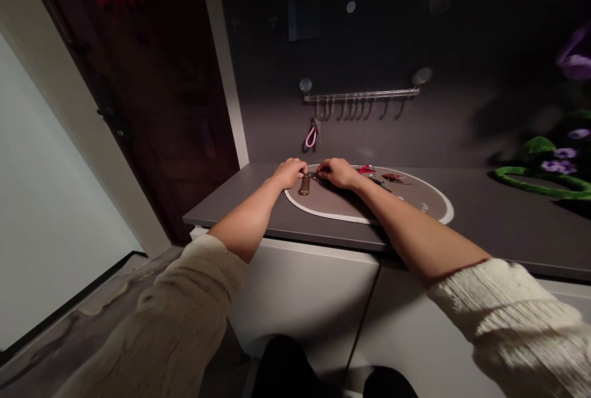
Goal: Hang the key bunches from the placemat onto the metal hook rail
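Observation:
An oval brown mat (341,207) with a white rim lies on the grey counter. My left hand (290,171) is at its left end, fingers closed at the upper end of a brown key holder (305,185). Close to its right, my right hand (337,172) has its fingers bent together by a small metal piece that joins the brown holder. Which part each hand grips is too small to tell. Right of my right hand lie a red item (366,169), a dark item (381,184) and a dark red item (392,177).
A clear rail (362,96) with several hooks is fixed to the dark wall; a pink loop (311,137) hangs at its left. Purple flowers (561,164) with green stems stand at the right. White cabinet doors (305,293) are below, a dark door (170,90) at the left.

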A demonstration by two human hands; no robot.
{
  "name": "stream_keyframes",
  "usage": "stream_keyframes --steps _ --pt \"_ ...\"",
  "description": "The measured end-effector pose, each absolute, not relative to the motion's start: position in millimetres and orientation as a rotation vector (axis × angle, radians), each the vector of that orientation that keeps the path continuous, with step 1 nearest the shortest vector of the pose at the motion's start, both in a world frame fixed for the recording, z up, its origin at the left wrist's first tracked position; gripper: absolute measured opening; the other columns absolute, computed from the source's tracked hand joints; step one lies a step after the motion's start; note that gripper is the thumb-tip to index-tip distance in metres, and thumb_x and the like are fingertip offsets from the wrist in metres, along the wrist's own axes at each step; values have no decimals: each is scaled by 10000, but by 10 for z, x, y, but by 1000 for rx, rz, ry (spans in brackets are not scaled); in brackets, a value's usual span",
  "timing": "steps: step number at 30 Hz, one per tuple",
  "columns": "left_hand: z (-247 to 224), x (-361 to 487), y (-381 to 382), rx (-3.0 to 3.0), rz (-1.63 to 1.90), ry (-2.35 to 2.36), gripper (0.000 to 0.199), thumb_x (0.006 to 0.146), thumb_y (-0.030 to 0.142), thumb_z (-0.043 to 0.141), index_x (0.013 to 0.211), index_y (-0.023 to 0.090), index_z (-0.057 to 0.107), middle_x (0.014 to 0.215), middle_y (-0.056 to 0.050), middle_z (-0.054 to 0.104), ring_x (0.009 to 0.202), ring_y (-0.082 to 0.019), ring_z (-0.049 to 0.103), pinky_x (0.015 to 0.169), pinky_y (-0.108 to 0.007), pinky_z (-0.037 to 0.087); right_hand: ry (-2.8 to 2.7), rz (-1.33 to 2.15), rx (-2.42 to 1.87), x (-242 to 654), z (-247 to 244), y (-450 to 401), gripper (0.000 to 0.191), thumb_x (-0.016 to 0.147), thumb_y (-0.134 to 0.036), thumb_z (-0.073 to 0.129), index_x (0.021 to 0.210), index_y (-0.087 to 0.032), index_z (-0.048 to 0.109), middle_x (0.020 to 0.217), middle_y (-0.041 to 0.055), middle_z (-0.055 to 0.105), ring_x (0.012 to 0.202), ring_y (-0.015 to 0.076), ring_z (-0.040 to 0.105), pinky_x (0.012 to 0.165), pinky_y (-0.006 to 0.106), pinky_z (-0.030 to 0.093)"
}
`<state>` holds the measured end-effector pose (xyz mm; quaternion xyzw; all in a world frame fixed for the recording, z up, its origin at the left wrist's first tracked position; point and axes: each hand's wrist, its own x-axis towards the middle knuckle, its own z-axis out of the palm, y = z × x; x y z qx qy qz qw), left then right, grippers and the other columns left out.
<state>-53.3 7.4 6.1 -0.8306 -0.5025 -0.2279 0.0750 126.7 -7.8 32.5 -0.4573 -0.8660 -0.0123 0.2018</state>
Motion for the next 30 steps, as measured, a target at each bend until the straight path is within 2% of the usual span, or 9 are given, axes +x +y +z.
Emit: stream_keyframes --steps 17,25,30 --pt "132 -476 12 -2461 -723 -1560 85 783 189 487 811 200 567 946 -40 577 947 -190 471 817 -307 358 -2442 -53 -1310 1253 355 -121 222 770 -187 517 934 -155 662 901 57 675 810 136 590 686 186 372" --pt "199 -434 -43 -2433 -835 -1557 126 802 174 433 791 194 557 891 -32 605 886 -177 512 786 -310 357 -2412 -64 -1271 1259 333 -86 212 771 -194 513 917 -146 659 876 68 674 797 144 590 685 195 373" --pt "242 -411 -67 -2396 -970 -1480 142 809 178 418 791 192 558 868 -37 607 850 -168 517 764 -288 365 -2354 -59 -1242 1258 318 -71 230 799 -254 496 933 -146 648 875 79 670 783 152 587 675 209 379"
